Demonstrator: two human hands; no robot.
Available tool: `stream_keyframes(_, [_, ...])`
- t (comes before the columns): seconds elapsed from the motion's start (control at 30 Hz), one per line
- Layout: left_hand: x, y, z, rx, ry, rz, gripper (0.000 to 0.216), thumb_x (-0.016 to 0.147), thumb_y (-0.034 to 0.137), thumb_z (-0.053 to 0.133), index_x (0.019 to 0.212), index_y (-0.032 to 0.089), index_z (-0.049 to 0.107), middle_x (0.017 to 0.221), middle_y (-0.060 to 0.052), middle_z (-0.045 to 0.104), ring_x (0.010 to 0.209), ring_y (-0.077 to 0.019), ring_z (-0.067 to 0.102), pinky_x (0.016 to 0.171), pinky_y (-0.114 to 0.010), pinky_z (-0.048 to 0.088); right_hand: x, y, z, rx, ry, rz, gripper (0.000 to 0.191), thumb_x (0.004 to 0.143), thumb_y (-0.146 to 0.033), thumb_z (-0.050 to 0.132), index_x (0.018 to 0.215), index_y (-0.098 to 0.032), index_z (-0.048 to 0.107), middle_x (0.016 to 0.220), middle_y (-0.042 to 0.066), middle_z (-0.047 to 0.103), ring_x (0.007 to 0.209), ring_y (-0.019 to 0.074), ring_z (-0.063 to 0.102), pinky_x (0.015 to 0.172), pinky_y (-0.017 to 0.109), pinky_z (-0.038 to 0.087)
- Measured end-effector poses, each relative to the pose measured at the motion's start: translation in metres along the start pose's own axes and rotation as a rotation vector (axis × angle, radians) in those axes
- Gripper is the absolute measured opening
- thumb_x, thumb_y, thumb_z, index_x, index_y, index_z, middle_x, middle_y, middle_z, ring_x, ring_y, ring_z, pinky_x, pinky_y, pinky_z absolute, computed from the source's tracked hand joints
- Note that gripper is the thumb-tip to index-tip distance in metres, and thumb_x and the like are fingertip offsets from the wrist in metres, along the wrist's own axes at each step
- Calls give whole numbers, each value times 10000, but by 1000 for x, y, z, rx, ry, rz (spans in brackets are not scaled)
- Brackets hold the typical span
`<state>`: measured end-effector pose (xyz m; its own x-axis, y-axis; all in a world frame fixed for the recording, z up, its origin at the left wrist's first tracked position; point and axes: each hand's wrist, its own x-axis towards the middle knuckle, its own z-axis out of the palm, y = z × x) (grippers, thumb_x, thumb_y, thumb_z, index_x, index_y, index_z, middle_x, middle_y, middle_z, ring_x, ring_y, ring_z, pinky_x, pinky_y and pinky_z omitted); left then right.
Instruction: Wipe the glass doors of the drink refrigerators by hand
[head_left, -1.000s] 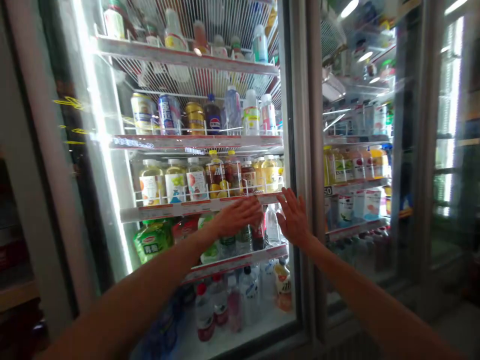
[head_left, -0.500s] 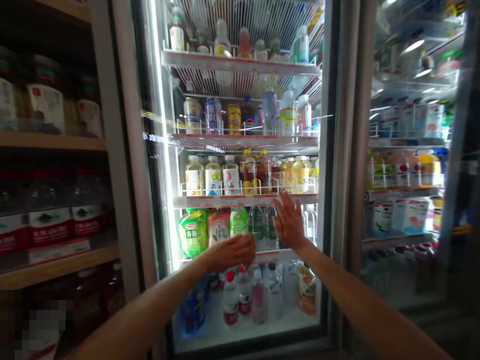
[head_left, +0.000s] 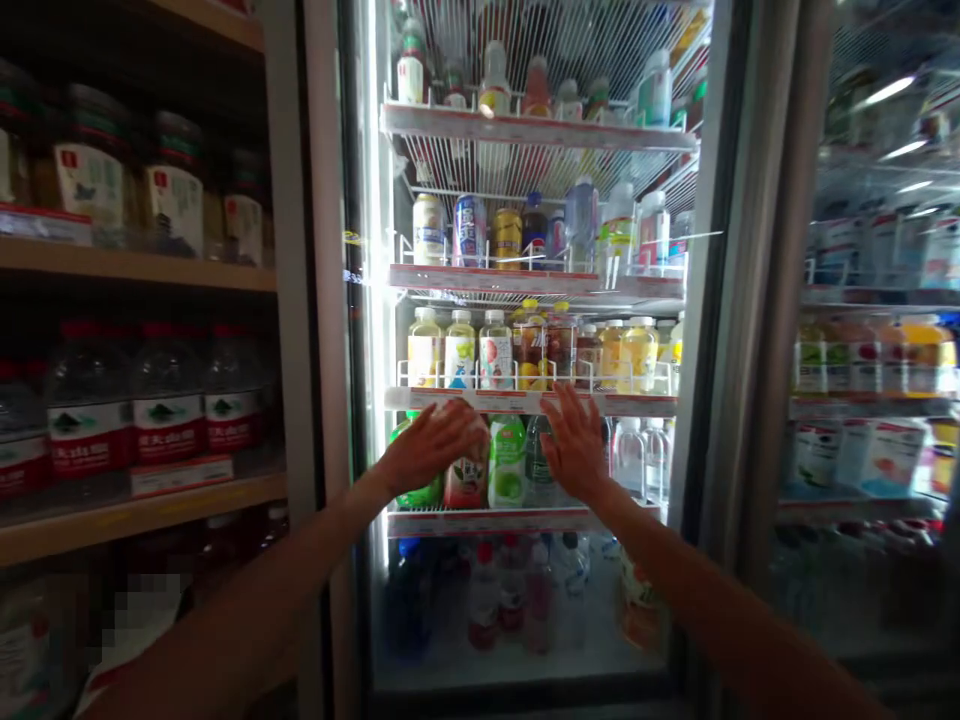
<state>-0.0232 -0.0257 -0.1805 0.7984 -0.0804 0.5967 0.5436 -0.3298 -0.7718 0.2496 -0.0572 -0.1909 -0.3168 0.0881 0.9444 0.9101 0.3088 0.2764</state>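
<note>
My left hand [head_left: 441, 442] reaches forward with its fingers stretched out and slightly bent, and nothing shows in it. It is in front of the drinks cooler, covering part of a green bottle [head_left: 422, 492] and a bottle with a dark red label [head_left: 465, 485]. My right hand [head_left: 577, 445] is raised beside it, fingers spread and empty. Behind its fingertips runs the edge of a shelf [head_left: 637, 405]. Between the hands stands a light green bottle [head_left: 508, 462]. Whether either hand touches the glass is hard to make out.
Juice and tea bottles [head_left: 495, 350] line the shelf above the hands, and cans [head_left: 469, 230] stand higher up. Several bottles [head_left: 484, 600] are on the cooler floor. Wooden shelves [head_left: 142, 265] with jars and water bottles [head_left: 169, 415] are at left. Another cooler [head_left: 862, 405] is at right.
My left hand has risen, and its fingers have gone from bunched to stretched out. My right hand stays raised and open. The view has turned a little to the left.
</note>
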Motion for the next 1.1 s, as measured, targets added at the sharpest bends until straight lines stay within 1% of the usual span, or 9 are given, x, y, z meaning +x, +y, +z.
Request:
stream_keyframes(0.1, [-17, -10, -5, 97, 58, -316, 445, 837, 182, 498, 1279, 215, 452, 1346, -110, 479, 1353, -259, 267, 1088, -455, 224, 0, -7, 6, 14, 3, -2, 481, 888, -255, 348, 1364, -200, 309, 1470, 118, 284, 1400, 221, 143, 1108, 496, 135])
stream_keyframes(0.27, [-38, -12, -8, -36, -115, 129, 451, 849, 226, 487, 1288, 313, 428, 1362, -13, 475, 1338, -169, 305, 1113, -371, 213, -7, -13, 15, 16, -43, -55, 503, 881, -247, 364, 1378, -225, 291, 1481, 101, 271, 1402, 224, 134, 1105, 506, 140])
stream_keyframes(0.4, [-36, -19, -6, 113, 12, -380, 497, 849, 214, 487, 1333, 247, 380, 1384, -109, 436, 1374, -248, 207, 1095, -467, 217, -8, -14, 20, 10, -27, -39, 512, 883, -247, 363, 1388, -236, 277, 1488, 96, 258, 1406, 221, 118, 1111, 512, 113])
stream_keyframes(0.43, [-36, -18, -5, 112, 24, -389, 503, 844, 216, 496, 1333, 245, 381, 1389, -115, 427, 1374, -255, 205, 1094, -472, 220, -8, -14, 20, 10, -27, -38, 514, 882, -246, 364, 1389, -236, 274, 1490, 96, 253, 1406, 221, 115, 1112, 513, 110])
stream_keyframes(0.53, [-40, -9, -4, -3, -53, -32, 499, 830, 229, 515, 1312, 293, 402, 1385, -52, 445, 1353, -217, 273, 1117, -426, 198, -9, -13, 21, 7, -35, -50, 515, 882, -245, 363, 1388, -228, 271, 1484, 103, 263, 1407, 223, 108, 1111, 513, 110])
stream_keyframes(0.6, [-40, -8, -3, -30, -58, 35, 497, 835, 216, 504, 1312, 311, 400, 1373, -32, 461, 1344, -200, 295, 1127, -423, 169, -10, -12, 20, 9, -41, -50, 517, 885, -244, 358, 1392, -230, 262, 1481, 107, 269, 1407, 222, 107, 1111, 517, 110])
stream_keyframes(0.73, [-20, -13, 2, 66, 132, -474, 534, 854, 192, 472, 1367, 238, 331, 1409, -122, 397, 1384, -244, 167, 1107, -477, 176, -5, -18, 15, 62, -7, -7, 547, 883, -245, 352, 1412, -255, 215, 1487, 92, 257, 1399, 228, 153, 1111, 532, 118])
stream_keyframes(0.93, [36, 12, 14, -100, 63, -356, 530, 876, 248, 426, 1387, 200, 296, 1413, -104, 397, 1378, -230, 186, 1107, -437, 212, 37, -64, 16, 478, 124, -12, 554, 884, -210, 294, 1427, -217, 184, 1423, 91, 376, 1329, 179, 334, 1066, 411, 350])
stream_keyframes(1.1, [7, 9, 6, -117, 48, -451, 751, 862, 420, 442, 1442, 127, 64, 1442, -170, 315, 1378, -252, 180, 1109, -491, 173, 54, -98, 44, 457, 147, 82, 509, 887, -256, 296, 1387, -161, 302, 1373, 104, 439, 1332, 183, 315, 1085, 411, 325])
